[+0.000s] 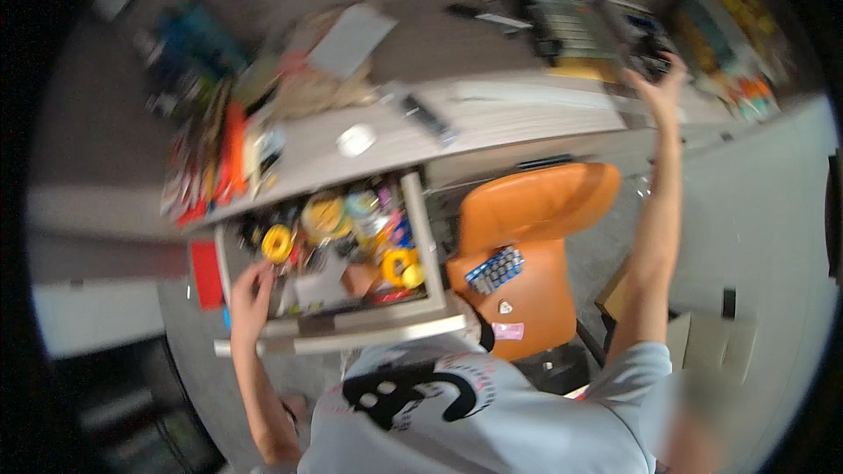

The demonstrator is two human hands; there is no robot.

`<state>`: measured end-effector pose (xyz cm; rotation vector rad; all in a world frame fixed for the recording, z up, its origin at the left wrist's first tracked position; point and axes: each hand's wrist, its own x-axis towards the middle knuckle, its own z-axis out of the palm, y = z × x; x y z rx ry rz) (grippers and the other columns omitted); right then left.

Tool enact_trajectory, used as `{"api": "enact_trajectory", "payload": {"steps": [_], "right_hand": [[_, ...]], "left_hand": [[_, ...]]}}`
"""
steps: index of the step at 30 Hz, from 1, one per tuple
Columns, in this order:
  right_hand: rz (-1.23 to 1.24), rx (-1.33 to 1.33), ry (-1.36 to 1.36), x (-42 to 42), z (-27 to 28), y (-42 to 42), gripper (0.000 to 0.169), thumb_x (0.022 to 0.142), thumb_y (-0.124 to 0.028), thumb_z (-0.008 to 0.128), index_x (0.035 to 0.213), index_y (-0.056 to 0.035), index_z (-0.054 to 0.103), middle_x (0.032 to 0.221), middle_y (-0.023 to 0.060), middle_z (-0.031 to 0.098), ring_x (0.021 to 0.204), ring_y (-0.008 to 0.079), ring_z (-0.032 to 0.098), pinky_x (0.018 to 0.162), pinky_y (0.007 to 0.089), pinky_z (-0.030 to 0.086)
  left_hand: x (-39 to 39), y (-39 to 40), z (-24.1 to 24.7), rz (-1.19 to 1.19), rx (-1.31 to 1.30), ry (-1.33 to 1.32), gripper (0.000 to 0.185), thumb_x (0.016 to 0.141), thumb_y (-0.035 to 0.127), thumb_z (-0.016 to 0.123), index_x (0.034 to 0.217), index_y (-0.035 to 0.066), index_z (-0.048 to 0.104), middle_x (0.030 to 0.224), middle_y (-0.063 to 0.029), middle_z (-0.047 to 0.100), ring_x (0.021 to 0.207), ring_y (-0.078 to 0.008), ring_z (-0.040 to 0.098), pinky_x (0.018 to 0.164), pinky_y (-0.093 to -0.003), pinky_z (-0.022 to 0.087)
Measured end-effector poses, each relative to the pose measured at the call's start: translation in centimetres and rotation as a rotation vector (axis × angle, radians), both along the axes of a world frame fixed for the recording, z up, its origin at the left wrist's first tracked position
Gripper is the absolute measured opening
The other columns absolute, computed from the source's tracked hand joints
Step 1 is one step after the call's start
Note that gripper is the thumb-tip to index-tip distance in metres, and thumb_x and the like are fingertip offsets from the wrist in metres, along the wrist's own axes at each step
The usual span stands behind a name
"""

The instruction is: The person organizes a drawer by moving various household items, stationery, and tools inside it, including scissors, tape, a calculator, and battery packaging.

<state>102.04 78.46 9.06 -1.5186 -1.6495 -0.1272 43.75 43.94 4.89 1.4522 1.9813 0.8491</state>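
Observation:
My left hand [252,293] hangs over the left side of a pulled-out drawer [431,250], just below a yellow ring-shaped roll [277,243]. Blur hides whether its fingertips pinch anything. My right hand [660,89] reaches to the right end of the desk [481,122], thumb and fingers around a black object [652,64] by an open box [625,10]. Inside the drawer are a round tub with a yellowish top [325,216], a second yellow roll [397,266], a brown piece [360,278] and many blurred small items.
An orange chair [543,276] stands right of the drawer, with a blue-and-silver pack [494,270] on its seat. On the desk lie a white disc [356,140], a dark remote-like object [427,116] and a grey sheet [352,39]. Books or folders [227,158] crowd the left end.

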Motion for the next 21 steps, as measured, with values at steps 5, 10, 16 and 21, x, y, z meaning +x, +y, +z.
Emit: {"api": "enact_trajectory", "payload": {"steps": [5, 10, 16, 21], "right_hand": [[0.279, -0.068, 0.222, 0.3, 2.5, -4.3, 0.072, 0.066, -0.018, 0.078, 0.123, -0.0079, 0.035, 0.113, 0.0107, 0.047, 0.098, 0.019, 0.051, 0.087, 0.0285, 0.042], [0.633, -0.176, 0.265, -6.8, 3.0, -8.4, 0.078, 0.064, -0.015, 0.078, 0.127, -0.0107, 0.032, 0.116, 0.0058, 0.045, 0.105, 0.0173, 0.047, 0.089, 0.0267, 0.037], [0.892, -0.311, 0.293, -18.7, 1.2, -16.3, 0.091, 0.052, -0.04, 0.083, 0.12, -0.0075, 0.032, 0.115, 0.0074, 0.036, 0.109, 0.0214, 0.042, 0.091, 0.0342, 0.038], [1.291, -0.444, 0.115, -30.8, -2.8, -19.3, 0.083, 0.046, -0.026, 0.086, 0.112, -0.0041, 0.04, 0.108, 0.0106, 0.04, 0.104, 0.0233, 0.043, 0.09, 0.0327, 0.036]], "left_hand": [[-2.3, -0.2, 0.9, 0.047, 0.021, 0.021, 0.02, 0.086, 0.006, 0.052, 0.104, -0.001, 0.057, 0.084, -0.0059, 0.06, 0.078, -0.0083, 0.054, 0.072, -0.0216, 0.043], [-5.9, -4.2, -0.5, 0.205, 0.02, 0.003, 0.021, 0.085, 0.004, 0.052, 0.105, 0.001, 0.057, 0.083, -0.0075, 0.063, 0.08, -0.012, 0.058, 0.074, -0.0239, 0.044], [-8.7, -5.3, -1.8, 0.203, 0.042, -0.038, 0.024, 0.082, 0.003, 0.053, 0.106, 0.001, 0.057, 0.088, -0.0083, 0.062, 0.082, -0.0141, 0.058, 0.075, -0.0256, 0.044], [-9.4, -5.3, -0.5, 0.117, -0.018, 0.017, 0.026, 0.079, 0.003, 0.055, 0.105, 0.0, 0.058, 0.091, -0.0105, 0.062, 0.087, -0.0192, 0.06, 0.075, -0.0293, 0.045]]}}
